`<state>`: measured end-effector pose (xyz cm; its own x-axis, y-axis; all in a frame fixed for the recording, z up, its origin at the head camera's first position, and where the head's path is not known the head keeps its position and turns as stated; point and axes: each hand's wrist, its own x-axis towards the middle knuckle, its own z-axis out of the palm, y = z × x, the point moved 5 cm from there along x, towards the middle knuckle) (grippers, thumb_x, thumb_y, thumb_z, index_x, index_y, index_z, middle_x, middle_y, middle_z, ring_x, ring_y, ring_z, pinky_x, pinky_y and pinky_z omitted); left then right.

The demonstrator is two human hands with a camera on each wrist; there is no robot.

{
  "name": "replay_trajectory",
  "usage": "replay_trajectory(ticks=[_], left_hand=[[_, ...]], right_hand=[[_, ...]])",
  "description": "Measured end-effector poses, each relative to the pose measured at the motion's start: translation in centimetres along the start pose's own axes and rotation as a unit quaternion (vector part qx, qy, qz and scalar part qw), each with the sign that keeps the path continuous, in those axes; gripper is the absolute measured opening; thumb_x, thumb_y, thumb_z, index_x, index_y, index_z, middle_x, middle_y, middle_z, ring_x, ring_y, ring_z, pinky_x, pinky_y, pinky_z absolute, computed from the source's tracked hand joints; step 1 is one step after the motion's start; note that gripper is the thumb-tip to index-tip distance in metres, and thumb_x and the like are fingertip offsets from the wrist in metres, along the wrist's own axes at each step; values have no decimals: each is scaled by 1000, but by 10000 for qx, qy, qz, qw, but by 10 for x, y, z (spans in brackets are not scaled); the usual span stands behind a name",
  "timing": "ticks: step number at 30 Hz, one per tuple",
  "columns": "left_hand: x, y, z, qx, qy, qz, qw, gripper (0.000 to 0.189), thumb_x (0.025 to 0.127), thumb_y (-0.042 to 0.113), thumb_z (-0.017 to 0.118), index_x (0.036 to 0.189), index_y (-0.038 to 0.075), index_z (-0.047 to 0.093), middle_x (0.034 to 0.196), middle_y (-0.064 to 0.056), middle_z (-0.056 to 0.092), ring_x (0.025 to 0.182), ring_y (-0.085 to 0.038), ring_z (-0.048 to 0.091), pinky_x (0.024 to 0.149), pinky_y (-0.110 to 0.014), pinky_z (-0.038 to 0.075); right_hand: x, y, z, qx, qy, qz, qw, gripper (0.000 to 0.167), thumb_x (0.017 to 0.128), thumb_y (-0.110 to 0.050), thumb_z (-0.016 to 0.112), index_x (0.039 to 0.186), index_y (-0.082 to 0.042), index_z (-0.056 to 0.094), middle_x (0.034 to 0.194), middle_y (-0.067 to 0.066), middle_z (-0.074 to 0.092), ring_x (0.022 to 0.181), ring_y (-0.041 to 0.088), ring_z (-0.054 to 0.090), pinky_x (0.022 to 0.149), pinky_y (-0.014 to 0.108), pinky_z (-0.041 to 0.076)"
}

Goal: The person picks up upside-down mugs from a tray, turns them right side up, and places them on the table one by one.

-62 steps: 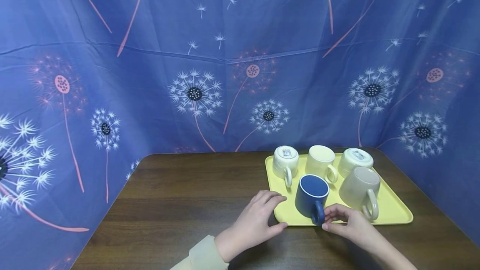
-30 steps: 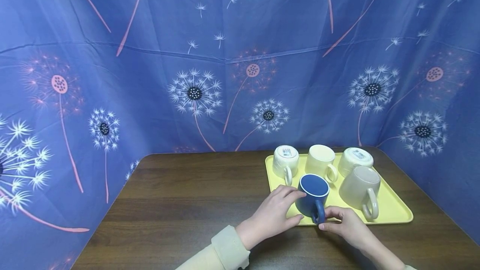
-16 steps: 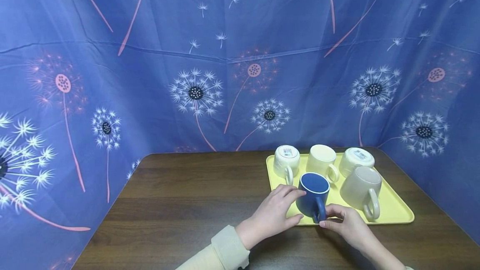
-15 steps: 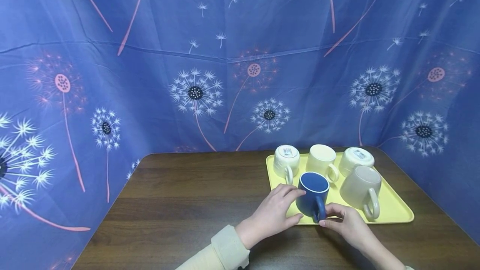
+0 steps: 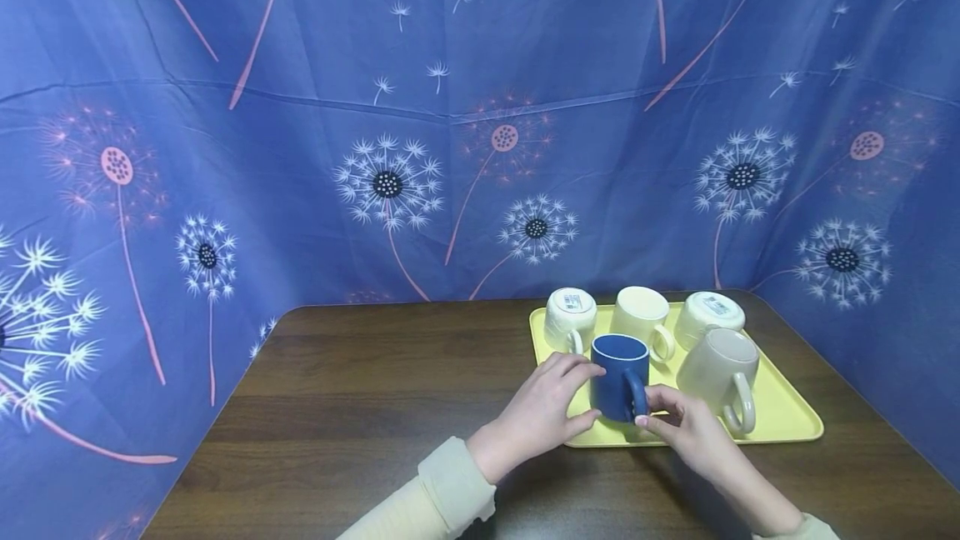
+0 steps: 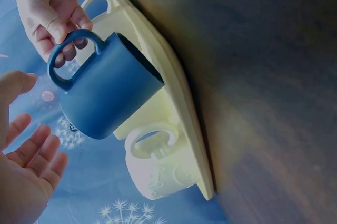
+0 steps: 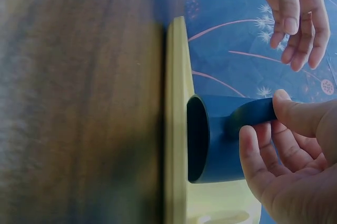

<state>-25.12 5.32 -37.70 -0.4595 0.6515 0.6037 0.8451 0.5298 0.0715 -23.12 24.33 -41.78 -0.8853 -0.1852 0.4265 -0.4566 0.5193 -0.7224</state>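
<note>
A navy blue mug (image 5: 617,390) is upside down above the front of a yellow tray (image 5: 787,419). My right hand (image 5: 693,432) pinches its handle (image 7: 255,113) between thumb and fingers. In the left wrist view the mug (image 6: 113,89) has its dark mouth turned down toward the tray and a gap shows beneath it. My left hand (image 5: 536,407) is beside the mug's left side, fingers spread and relaxed. The wrist views show that left hand (image 6: 26,166) apart from the mug, holding nothing.
Also upside down on the tray are a small white mug (image 5: 567,319), a cream mug (image 5: 636,315), another white mug (image 5: 701,319) at the back right and a grey-beige mug (image 5: 708,369). Brown wooden table (image 5: 360,390) extends left; a blue dandelion-print cloth (image 5: 450,140) hangs behind.
My left hand has come rightward to the blue mug's side. The mug, its handle in my right hand, has risen from the tray, and both hands have shifted slightly up with it.
</note>
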Motion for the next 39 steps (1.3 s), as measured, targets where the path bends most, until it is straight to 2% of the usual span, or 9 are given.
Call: replay_trajectory(ticks=[8, 16, 29, 35, 39], left_hand=[[7, -5, -9, -20, 3, -26, 10000, 50, 79, 33, 75, 121, 15, 56, 115, 4, 56, 107, -10, 52, 96, -21, 41], [14, -9, -19, 16, 141, 74, 9999, 51, 78, 32, 76, 121, 14, 56, 113, 3, 57, 106, -10, 52, 95, -21, 41], [22, -12, -34, -167, 64, -12, 9998, 45, 79, 29, 75, 118, 14, 57, 113, 3, 57, 110, -10, 51, 98, -22, 40], [26, -14, -40, -264, 92, 82, 9996, 44, 80, 29, 74, 118, 14, 58, 115, 4, 58, 112, -10, 51, 100, -20, 38], [27, -14, -42, -351, -37, 145, 9993, 42, 81, 28, 73, 118, 14, 58, 116, 3, 58, 115, -10, 51, 102, -20, 36]], right_hand=[[11, -12, -8, -228, 36, 21, 9997, 22, 79, 6, 67, 100, 5, 63, 81, 4, 68, 74, -2, 59, 65, 20, 49], [19, -22, -16, -163, -315, 277, 9990, 21, 85, 0, 65, 104, 8, 61, 87, 10, 67, 75, -1, 58, 64, 21, 49], [29, -41, -24, -61, -678, 446, 9967, 23, 88, -4, 63, 107, 10, 60, 94, 15, 68, 77, 0, 61, 66, 22, 51], [31, -51, -25, 89, -869, 104, 9961, 24, 87, 0, 62, 107, 13, 59, 96, 20, 67, 81, 0, 62, 68, 21, 52], [32, -60, -26, 218, -1040, -208, 9941, 21, 87, 3, 61, 105, 14, 58, 94, 21, 67, 81, 0, 62, 68, 20, 52]])
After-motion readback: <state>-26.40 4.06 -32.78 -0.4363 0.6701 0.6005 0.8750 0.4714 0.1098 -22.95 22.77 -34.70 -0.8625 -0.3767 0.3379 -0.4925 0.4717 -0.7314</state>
